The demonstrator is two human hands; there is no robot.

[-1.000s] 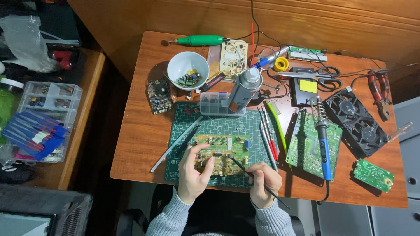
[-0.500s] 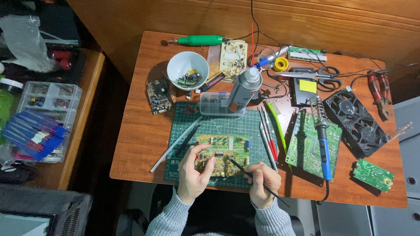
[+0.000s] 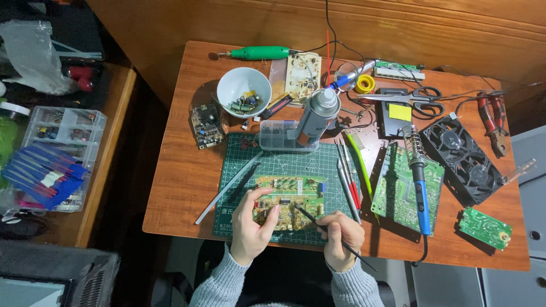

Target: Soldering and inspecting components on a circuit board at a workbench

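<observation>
Barely any change since a second ago: both hands stay on the yellow-green rectangular circuit board (image 3: 289, 200), thin black probe (image 3: 318, 225) tip still on it.

Left hand (image 3: 253, 223) grasps the board's near-left corner, thumb on top, fingers curled under its edge; right hand (image 3: 339, 237) is clenched pen-style around the probe, just right of the board. Beneath lies a green gridded cutting mat (image 3: 284, 165), with bare mat left of the fingers; red-handled tweezers and picks (image 3: 348, 176) crowd the right.

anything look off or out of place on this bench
The soldering iron lies directly on a green circuit board instead of in a stand, and a clear plastic piece pokes past the table's right edge.
</observation>
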